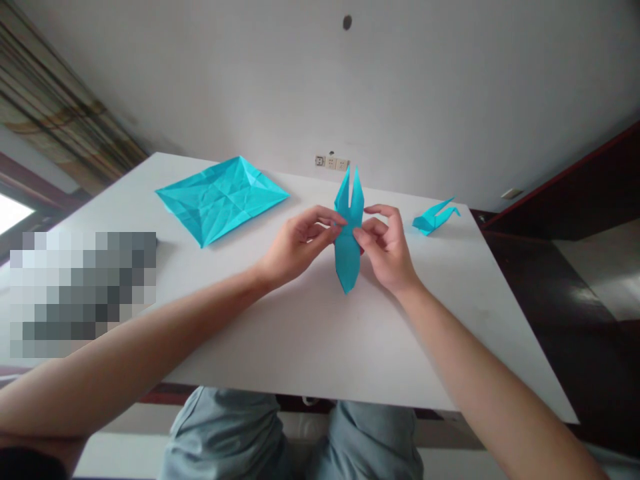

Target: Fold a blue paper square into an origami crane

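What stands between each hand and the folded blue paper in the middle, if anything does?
Nothing visible: the left hand and right hand touch the folded paper at its sides. The creased sheet lies off to the left, the paper bird to the right.

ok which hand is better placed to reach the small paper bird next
Right, probably: the right hand is nearer the paper bird, while the left hand is across the folded paper they both hold.

Single head-worn view: looks forward and down from above the lap, near the white table (320, 333), wall (425, 80) beyond.
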A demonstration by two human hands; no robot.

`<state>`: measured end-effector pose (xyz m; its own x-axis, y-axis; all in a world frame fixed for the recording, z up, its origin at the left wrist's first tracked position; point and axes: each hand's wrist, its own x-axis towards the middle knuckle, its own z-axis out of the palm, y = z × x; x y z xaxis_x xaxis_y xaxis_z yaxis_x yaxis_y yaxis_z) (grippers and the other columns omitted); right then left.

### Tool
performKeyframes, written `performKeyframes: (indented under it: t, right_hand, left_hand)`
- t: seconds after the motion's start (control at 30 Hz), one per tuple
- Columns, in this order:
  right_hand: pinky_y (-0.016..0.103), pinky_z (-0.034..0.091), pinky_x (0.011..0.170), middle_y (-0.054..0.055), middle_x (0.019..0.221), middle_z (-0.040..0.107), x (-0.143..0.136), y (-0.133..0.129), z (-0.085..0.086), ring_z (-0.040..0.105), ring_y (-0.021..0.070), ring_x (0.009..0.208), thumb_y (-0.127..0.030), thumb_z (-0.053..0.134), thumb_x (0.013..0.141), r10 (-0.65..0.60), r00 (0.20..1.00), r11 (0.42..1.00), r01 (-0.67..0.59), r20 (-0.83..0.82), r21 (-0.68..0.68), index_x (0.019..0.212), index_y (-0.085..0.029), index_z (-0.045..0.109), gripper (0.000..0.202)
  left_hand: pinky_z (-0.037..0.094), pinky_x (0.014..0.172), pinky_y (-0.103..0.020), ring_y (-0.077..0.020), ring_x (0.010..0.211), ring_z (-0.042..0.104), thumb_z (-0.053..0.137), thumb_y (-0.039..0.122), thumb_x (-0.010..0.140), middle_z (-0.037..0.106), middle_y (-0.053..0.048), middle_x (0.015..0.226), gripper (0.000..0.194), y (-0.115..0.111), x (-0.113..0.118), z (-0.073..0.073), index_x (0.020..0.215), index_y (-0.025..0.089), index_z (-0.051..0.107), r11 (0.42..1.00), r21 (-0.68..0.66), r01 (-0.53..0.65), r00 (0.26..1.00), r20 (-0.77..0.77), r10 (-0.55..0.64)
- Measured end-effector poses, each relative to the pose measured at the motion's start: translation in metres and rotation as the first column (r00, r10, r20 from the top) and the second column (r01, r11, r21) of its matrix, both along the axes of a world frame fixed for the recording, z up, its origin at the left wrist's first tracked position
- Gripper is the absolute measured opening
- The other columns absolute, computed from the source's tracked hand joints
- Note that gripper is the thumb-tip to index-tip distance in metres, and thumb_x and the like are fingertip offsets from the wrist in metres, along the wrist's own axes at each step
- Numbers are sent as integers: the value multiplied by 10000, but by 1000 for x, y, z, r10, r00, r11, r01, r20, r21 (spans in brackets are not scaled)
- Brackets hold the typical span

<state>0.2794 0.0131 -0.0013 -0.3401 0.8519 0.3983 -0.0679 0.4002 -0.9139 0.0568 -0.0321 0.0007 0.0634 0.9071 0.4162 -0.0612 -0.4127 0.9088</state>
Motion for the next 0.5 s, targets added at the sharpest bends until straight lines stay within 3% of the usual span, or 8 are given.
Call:
performKeyframes:
  t: [0.07,0.13,0.27,0.5]
  right_hand:
    - [321,503,623,-63,893,687,1,2,-2,615,182,697,-698,935,1052,-29,999,998,30,-23,48,1379,-375,638,547]
    - [330,512,622,-29,930,722,2,3,-2,610,184,705,-650,865,1098,-35,999,996,35,9,85,1321,-352,714,401]
    - [367,620,723,14,1032,821,7,1,5,683,200,771,-527,727,1122,19,998,1000,-19,60,-7,1239,-305,826,270]
    - [334,627,708,23,1134,838,10,1,5,716,197,828,-462,863,985,44,999,998,-43,28,-36,1274,-313,867,325]
  left_hand:
    - [730,925,-323,-219,1004,887,921,438,1098,905,-79,1109,286,0,-2,2,1239,196,863,999,-40,30,999,-33,-31]
    - [748,987,-363,-250,1051,904,918,382,1074,931,-93,1120,310,0,-4,3,1308,182,885,995,-69,68,997,-24,-69]
    - [759,1027,-396,-286,1116,922,985,431,1027,948,-120,1191,434,1,-6,2,1357,169,883,987,-84,138,990,49,-134]
    - [742,976,-375,-284,1083,914,1078,501,962,943,-118,1168,581,3,-8,-2,1402,181,875,983,-119,138,988,83,-129]
